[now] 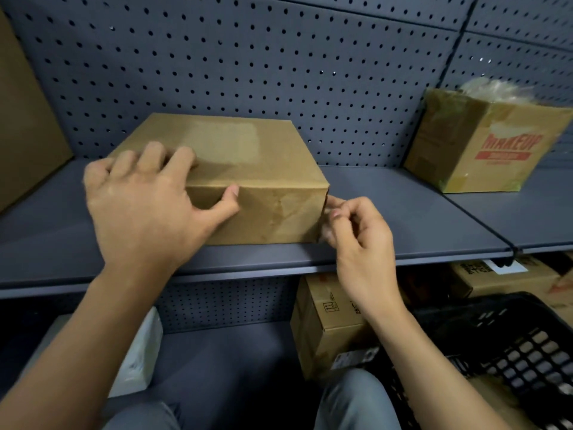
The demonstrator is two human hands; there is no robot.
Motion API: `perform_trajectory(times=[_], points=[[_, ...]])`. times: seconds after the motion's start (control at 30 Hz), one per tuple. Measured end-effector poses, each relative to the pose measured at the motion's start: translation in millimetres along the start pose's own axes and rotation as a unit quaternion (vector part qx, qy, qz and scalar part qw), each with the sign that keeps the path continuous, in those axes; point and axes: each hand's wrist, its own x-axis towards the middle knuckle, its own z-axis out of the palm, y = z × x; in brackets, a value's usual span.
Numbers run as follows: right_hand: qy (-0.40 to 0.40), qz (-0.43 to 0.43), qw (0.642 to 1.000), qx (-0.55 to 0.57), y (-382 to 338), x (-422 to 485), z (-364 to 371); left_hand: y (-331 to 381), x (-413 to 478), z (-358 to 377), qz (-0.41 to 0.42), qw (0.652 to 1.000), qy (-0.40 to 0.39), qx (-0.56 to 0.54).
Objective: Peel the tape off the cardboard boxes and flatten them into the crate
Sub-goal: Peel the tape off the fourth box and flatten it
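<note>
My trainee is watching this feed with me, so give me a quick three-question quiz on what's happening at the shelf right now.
1. True or false: the plain box is already flattened.
2. Where do the fingers of the right hand pinch the plain box? A) its near right corner B) its top face C) its far left corner
3. Fill in: the left hand grips the box with its fingers over the top and its thumb on the ___ face.

Key: 1 false, it stands whole on the shelf. 2 A. 3 front.
</note>
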Motion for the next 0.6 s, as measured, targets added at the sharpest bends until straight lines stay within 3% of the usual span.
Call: perform_trajectory(times=[0.17,0.4,0.6], points=[[-0.061,0.028,0.994,0.087,0.9,2.7,-5.4,-14.0,5.5,-9.0,0.008,0.999,-0.045,-0.030],[-0.096,-0.009,0.992,0.082,-6.2,-6.4,-7.4,-2.4,12.6,-35.3,-0.032,0.987,-0.124,-0.099],[-0.150,-0.041,0.985,0.069,-10.1,-10.5,-4.9,41.7,9.8,-50.0,0.035,0.972,-0.195,-0.128]])
